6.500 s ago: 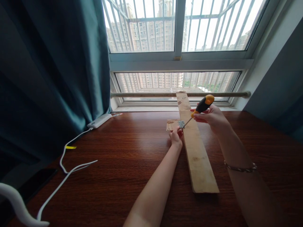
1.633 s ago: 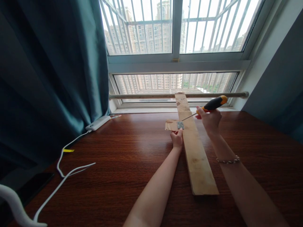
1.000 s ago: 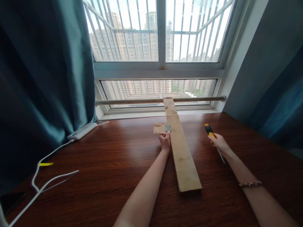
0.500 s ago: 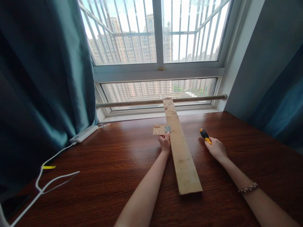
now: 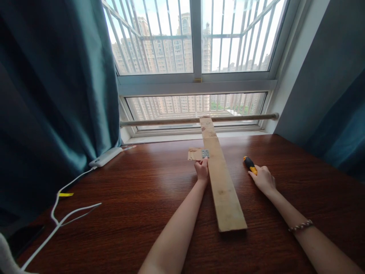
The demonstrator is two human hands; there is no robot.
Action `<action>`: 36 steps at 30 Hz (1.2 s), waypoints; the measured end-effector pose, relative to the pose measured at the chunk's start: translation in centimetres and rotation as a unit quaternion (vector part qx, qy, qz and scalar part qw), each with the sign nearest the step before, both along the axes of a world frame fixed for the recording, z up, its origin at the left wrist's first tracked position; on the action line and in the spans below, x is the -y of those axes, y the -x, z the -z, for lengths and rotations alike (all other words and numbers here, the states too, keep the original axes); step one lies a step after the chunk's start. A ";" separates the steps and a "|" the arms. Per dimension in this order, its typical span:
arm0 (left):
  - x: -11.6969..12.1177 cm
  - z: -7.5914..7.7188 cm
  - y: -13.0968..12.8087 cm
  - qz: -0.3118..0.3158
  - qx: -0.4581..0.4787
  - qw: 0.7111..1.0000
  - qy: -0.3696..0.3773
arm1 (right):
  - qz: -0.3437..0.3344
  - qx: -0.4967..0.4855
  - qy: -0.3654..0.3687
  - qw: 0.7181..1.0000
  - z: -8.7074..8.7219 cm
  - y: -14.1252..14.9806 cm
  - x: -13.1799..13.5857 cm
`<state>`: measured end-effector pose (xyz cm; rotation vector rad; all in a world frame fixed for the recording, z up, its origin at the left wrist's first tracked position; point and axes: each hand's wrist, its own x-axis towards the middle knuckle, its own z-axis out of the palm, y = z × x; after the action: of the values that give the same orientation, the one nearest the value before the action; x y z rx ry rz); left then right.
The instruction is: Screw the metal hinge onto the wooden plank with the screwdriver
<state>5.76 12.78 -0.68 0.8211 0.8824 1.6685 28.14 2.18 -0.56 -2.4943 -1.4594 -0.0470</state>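
Note:
A long wooden board (image 5: 224,179) runs lengthwise away from me, its far end by the rail at the window. Against its left edge sits a small metal hinge (image 5: 205,153), with a short wooden piece (image 5: 194,154) to the left of it. My left hand (image 5: 202,170) has curled fingers, and the thumb presses at the hinge's near edge. On the right side of the board, my right hand (image 5: 264,179) is closed around a screwdriver (image 5: 250,165) by its black and yellow handle; the shaft is not visible.
The dark red-brown tabletop (image 5: 137,213) lies under everything. A white power strip (image 5: 107,156) and white cable (image 5: 75,208) with a yellow tag (image 5: 66,195) are at the left, beside a blue curtain (image 5: 85,76). A horizontal rail (image 5: 165,121) crosses the window.
The view has turned slightly, so the scene sits a little further right. Both hands keep their hold, and the board and hinge look unmoved on the table.

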 end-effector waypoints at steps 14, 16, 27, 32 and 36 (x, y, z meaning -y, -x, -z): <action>-0.7 1.2 -0.1 -0.021 0.034 0.997 0.070 | 0.024 0.056 0.033 0.998 -0.1 0.9 0.0; -0.7 1.2 -0.1 -0.020 0.030 0.997 0.072 | 0.025 0.066 0.034 0.997 -0.2 1.1 0.0; -0.6 0.9 -0.2 -0.037 -0.002 0.997 0.072 | 0.005 0.116 -0.038 0.993 0.1 1.1 0.4; -0.4 0.8 -0.2 -0.053 -0.024 0.996 0.073 | -0.141 0.131 -0.232 0.953 0.5 1.5 0.0; -0.4 0.7 -0.2 -0.055 -0.034 0.996 0.067 | -0.286 0.061 -0.347 0.891 -0.4 3.7 0.1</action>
<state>6.00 13.15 -1.42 0.7530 1.0929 1.6637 24.44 2.09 -0.12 -1.4667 -1.7687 -0.5222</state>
